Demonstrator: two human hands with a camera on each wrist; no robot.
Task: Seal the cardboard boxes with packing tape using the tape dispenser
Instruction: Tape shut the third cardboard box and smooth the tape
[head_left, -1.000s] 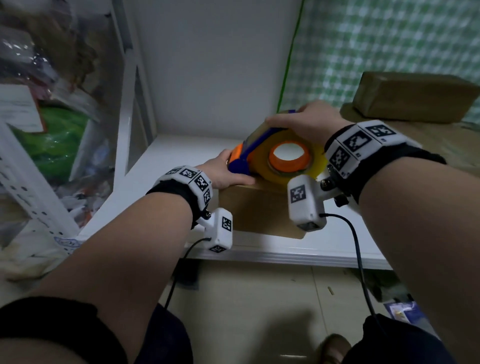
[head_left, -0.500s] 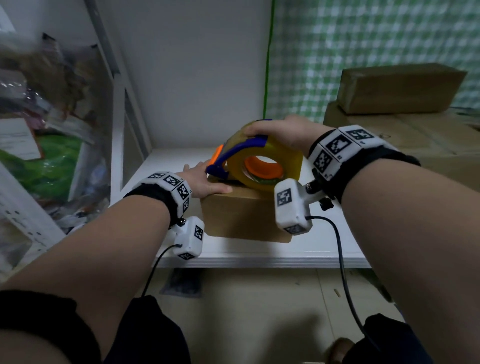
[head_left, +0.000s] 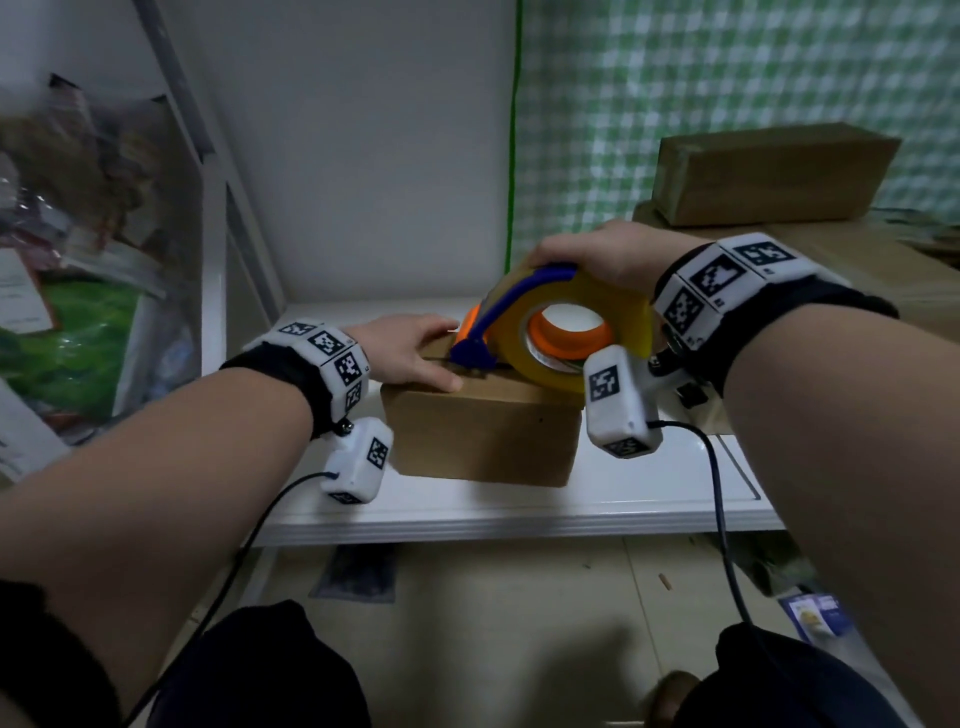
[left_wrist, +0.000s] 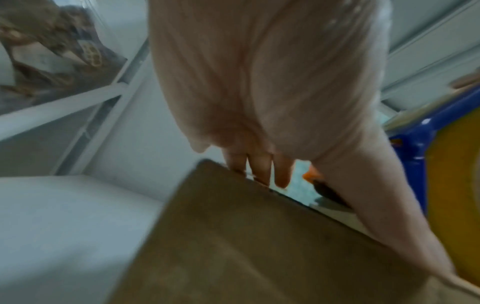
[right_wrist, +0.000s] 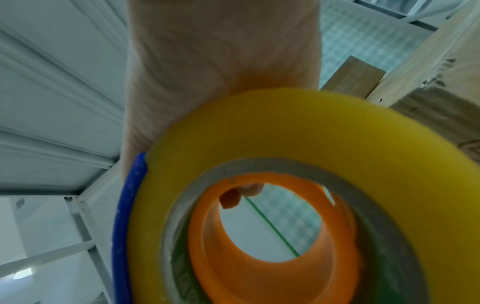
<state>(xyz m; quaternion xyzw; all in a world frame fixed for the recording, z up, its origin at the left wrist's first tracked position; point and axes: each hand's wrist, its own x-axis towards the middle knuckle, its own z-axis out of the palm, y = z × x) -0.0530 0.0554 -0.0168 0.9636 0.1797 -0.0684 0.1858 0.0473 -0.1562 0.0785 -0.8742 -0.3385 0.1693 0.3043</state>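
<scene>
A small brown cardboard box (head_left: 483, 441) stands on the white shelf (head_left: 519, 512). On its top rests the tape dispenser (head_left: 561, 332), a yellow roll on an orange hub with a blue frame. My right hand (head_left: 597, 254) grips the dispenser from above, fingers curled over the roll (right_wrist: 285, 131). My left hand (head_left: 410, 353) lies flat on the box's top left (left_wrist: 259, 236), its fingers (left_wrist: 259, 166) reaching the far edge and the thumb beside the dispenser's blue nose (left_wrist: 413, 156).
Two more cardboard boxes (head_left: 769, 171) are stacked at the right against a green checked wall. A white rack with bagged goods (head_left: 78, 312) stands at the left. The shelf's front edge sits over a tiled floor (head_left: 519, 623).
The dispenser has slid toward me along the box top and tilted lower at its nose. My left hand stays on the box's left side.
</scene>
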